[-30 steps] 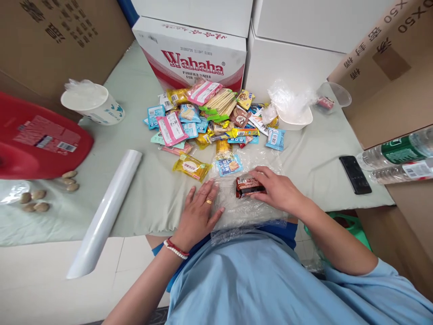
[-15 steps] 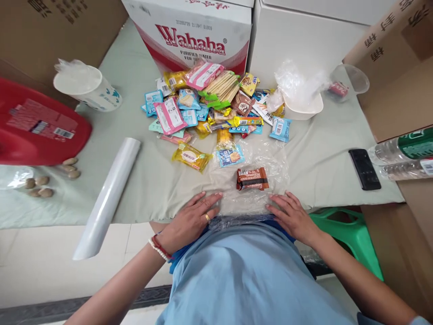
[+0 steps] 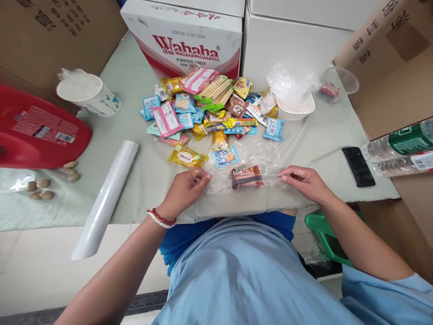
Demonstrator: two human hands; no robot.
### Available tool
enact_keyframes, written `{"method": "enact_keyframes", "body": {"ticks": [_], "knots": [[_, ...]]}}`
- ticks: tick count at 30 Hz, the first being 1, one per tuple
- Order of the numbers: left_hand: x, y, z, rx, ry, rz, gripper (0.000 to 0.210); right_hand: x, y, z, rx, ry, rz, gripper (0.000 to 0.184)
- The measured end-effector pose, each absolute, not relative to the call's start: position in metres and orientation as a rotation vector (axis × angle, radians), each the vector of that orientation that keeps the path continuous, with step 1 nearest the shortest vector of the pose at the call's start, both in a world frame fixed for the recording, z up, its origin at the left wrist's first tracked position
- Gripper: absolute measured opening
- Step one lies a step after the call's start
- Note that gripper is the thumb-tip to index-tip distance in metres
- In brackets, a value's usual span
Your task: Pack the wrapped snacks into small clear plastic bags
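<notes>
A brown-wrapped snack [image 3: 247,177] lies on a sheet of clear plastic film [image 3: 267,155] near the table's front edge. My left hand [image 3: 186,187] pinches the film's near edge at the left of the snack. On the other side my right hand [image 3: 306,181] pinches the same edge between thumb and fingers. The film is stretched between both hands, across the front of the snack. Just beyond lie a blue snack packet [image 3: 225,156] and a yellow snack packet [image 3: 187,156].
A heap of wrapped snacks [image 3: 203,108] lies before the Wahaba carton [image 3: 189,49]. At left are a film roll [image 3: 104,198], a paper cup [image 3: 89,95] and a red container [image 3: 43,131]. At right are a white bowl [image 3: 297,108], a phone [image 3: 358,166] and bottles [image 3: 399,143].
Both hands, earlier flat on the film at the table edge, have moved forward and closed on its near edge. That edge is now raised and drawn toward the brown-wrapped snack.
</notes>
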State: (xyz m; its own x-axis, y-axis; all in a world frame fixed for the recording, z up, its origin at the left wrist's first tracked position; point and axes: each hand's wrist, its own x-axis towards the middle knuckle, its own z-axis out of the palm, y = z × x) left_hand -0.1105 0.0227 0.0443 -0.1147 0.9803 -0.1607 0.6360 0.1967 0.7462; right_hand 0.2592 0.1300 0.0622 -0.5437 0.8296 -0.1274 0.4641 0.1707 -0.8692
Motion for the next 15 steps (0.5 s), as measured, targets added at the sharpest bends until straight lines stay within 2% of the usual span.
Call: {"method": "enact_keyframes", "body": {"ticks": [3,6,10,12,15], "knots": [[-0.103,0.041,0.037,1.37,2.097,0.646,0.034,0.247,0.146,0.045,-1.322,-1.937,1.399,0.039],[-0.102,0.048,0.029,1.306,2.275,0.663,0.021,0.238,0.155,0.027,-1.437,-1.933,1.265,0.038],[-0.103,0.03,0.034,1.364,2.5,1.025,0.017,0.243,0.154,0.022,-1.509,-1.923,0.938,0.043],[-0.093,0.015,0.042,1.471,2.553,1.337,0.014,0.25,0.149,0.026,-1.497,-1.853,0.964,0.055],[-0.059,0.0,0.053,1.839,2.274,1.593,0.011,0.258,0.139,0.028,-1.499,-1.856,1.077,0.088]]}}
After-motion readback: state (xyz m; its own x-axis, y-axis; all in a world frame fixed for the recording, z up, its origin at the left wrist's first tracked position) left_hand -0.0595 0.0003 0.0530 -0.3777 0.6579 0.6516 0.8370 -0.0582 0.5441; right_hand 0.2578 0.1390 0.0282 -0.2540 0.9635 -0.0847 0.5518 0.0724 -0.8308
